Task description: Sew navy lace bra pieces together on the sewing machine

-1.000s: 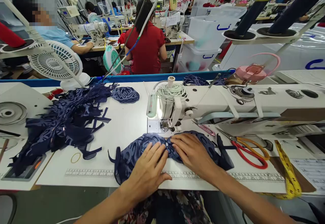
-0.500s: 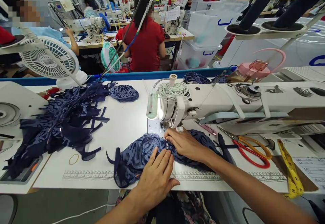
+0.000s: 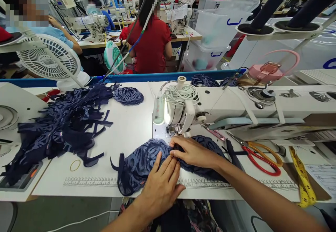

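The left grip (image 3: 163,180) and right grip (image 3: 195,152) cover part of the navy garment (image 3: 143,156), hiding whether it is pinched. The left edge cuts off the red cone (image 3: 4,35); writing on the paper sheet (image 3: 320,176) is illegibly small.

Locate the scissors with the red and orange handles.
In the head view, the scissors lie on the right side of the table, in front of the sewing machine, between the navy fabric under the right hand and the yellow tape measure.
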Available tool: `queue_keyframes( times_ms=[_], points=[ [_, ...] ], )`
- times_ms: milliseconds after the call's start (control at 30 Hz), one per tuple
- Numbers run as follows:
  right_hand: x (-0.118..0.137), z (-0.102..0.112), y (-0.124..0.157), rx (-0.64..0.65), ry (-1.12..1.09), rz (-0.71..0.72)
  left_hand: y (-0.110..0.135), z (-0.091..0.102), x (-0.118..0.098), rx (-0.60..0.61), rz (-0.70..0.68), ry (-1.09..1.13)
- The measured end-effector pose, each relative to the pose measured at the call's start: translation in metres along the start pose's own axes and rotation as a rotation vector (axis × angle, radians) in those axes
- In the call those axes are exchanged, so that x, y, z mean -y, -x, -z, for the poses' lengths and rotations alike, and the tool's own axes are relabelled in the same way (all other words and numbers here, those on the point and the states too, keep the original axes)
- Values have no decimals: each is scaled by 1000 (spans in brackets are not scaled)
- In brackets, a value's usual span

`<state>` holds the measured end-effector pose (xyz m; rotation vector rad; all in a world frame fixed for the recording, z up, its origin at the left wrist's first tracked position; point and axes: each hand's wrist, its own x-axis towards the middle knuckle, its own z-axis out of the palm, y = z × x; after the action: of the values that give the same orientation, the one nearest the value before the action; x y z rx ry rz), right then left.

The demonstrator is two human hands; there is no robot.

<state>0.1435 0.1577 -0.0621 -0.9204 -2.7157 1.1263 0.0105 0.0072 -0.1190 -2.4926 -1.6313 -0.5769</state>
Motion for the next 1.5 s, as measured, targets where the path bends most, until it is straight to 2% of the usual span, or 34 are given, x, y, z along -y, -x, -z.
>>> queue_keyframes(
  times_ms=[167,300,467,633,767,833,1267,1433,1500],
  points=[
    [5,-10,-1,-60,94,-54,-1,2,0,-11,4,5],
    [9,-4,0,-43,220,-84,-2,3,0,-19,9,12],
    [3,2,1,19,32,-4,-1,1,0,-21,13,26],
    [-5,-16,0,-133,-22,9,-1,0,0,-24,15,34],
    [-9,-29,-1,-285,91,227,-2,-2,0,-39,30,22],
    [-10,-32,-2,-320,122,261,-3,-2,0,-40,34,18],
    [-13,-35,-9,-369,76,34,0,5,9,29,10,57],
    [-18,-31,-9,-443,71,-35,-7,11,15,31,15,107],
    [-19,-29,-4,-470,81,-17,-12,14,15,29,34,121]
  ],
)
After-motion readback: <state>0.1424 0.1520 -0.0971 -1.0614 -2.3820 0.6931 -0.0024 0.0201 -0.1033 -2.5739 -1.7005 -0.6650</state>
